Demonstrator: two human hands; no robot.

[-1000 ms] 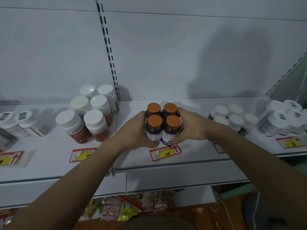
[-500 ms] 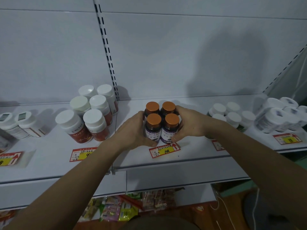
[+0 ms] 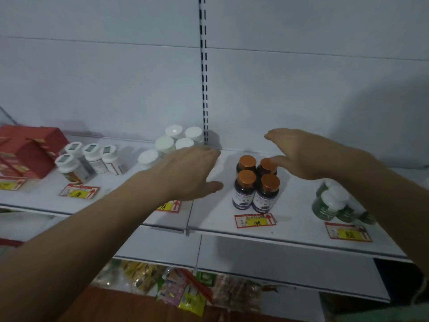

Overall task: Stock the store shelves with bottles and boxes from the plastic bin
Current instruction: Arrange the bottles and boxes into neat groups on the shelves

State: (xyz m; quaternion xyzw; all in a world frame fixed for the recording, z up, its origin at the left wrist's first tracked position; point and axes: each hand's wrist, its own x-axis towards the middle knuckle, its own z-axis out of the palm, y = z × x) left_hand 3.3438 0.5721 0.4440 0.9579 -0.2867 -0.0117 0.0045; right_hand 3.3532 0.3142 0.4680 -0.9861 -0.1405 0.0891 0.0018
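Four dark bottles with orange caps [image 3: 255,182] stand upright in a tight two-by-two block on the white shelf [image 3: 213,219], just behind a red and yellow price tag [image 3: 255,220] marked 108. The left hand [image 3: 185,173] hovers to the left of the block, its fingers [image 3: 209,154] straight and loosely spread, holding nothing and clear of the bottles. The right hand [image 3: 301,154] hangs above and to the right of them with its fingers likewise extended; its thumb lies close over the rear right cap, and whether it touches cannot be told. The left forearm hides part of a second price tag [image 3: 170,206] and the nearer white-capped bottles [image 3: 176,140] behind it. Further left stand grey-lidded bottles [image 3: 88,159] and a red box [image 3: 27,152], the latter cut off by the frame's edge. The right forearm covers part of the green bottles with white caps [image 3: 332,203] at the right. Below the shelf, bright snack packets [image 3: 181,289] lie blurred, their print unreadable. The bottle labels are too soft to read.
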